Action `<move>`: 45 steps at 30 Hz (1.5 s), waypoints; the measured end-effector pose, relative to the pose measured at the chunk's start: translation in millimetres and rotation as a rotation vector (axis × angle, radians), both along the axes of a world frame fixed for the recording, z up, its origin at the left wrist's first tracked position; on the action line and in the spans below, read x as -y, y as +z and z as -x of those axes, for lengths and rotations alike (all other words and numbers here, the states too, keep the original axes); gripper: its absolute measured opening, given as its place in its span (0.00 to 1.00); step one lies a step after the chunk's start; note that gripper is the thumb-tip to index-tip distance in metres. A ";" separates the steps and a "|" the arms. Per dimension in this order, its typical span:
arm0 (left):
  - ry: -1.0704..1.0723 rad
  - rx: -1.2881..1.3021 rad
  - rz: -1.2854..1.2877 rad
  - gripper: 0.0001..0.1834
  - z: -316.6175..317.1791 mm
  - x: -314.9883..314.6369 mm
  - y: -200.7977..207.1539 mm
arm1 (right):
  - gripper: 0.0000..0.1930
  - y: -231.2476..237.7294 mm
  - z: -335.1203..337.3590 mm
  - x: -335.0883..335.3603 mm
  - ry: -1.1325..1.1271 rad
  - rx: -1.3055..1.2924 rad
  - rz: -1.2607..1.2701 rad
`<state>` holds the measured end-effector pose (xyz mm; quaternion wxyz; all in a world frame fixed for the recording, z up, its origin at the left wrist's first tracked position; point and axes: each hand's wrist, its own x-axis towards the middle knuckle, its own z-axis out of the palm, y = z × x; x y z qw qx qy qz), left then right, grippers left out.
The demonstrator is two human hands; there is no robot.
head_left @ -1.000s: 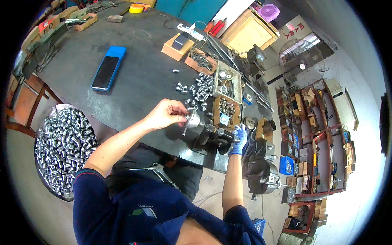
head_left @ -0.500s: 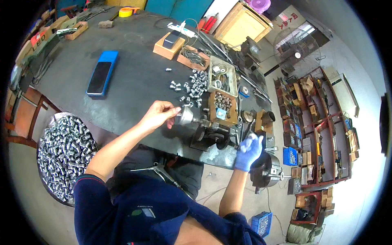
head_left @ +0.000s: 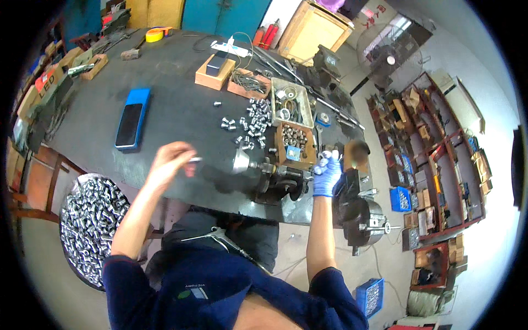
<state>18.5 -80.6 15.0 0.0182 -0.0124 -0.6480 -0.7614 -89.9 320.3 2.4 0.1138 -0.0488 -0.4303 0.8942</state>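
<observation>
My left hand (head_left: 171, 162), bare and blurred by motion, is over the bench left of the small bench fixture (head_left: 283, 179). A small shiny metal piece (head_left: 195, 159) is pinched between its fingertips. My right hand (head_left: 328, 171), in a blue glove, is curled at the right side of the fixture; what it grips, if anything, I cannot make out. The fixture has a silver cone-shaped end (head_left: 241, 160) facing left and a dark round wheel. Loose metal fittings (head_left: 257, 118) lie heaped behind the cone, and an open box (head_left: 302, 135) holds more fittings.
A blue-cased device (head_left: 132, 119) lies on the dark bench (head_left: 176, 93). A large round container of metal fittings (head_left: 93, 225) stands at the lower left. A grey tray (head_left: 278, 102) holds rings. A dark chuck-like machine (head_left: 363, 223) stands right of my arm. An air gun (head_left: 217, 235) rests on my lap.
My left hand has moved left, away from the cone end, with a small metal piece in its fingers. My gloved right hand has moved slightly farther from me, beside the fixture. The view has shifted slightly.
</observation>
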 end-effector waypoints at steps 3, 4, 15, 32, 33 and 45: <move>0.303 0.030 0.281 0.09 -52.0 64.6 -14.4 | 0.16 18.3 -40.7 -2.0 0.001 -0.187 0.154; 0.377 -0.014 0.437 0.08 -76.4 92.1 -23.3 | 0.17 16.3 -55.8 -2.5 -0.056 -0.191 0.198; 0.447 -0.104 1.119 0.12 -84.5 102.4 -20.3 | 0.15 -77.9 -83.3 -10.4 -0.130 0.149 0.065; -0.192 -0.296 1.318 0.11 136.5 -100.4 -86.2 | 0.15 -82.8 -86.0 -10.9 -0.089 0.132 0.194; -0.180 -0.284 1.263 0.11 127.9 -96.6 -78.3 | 0.16 -83.8 -87.4 -12.1 -0.082 0.129 0.194; -0.282 -0.033 -0.092 0.12 22.4 -38.4 9.7 | 0.17 -85.9 -84.9 -14.2 -0.038 0.113 0.187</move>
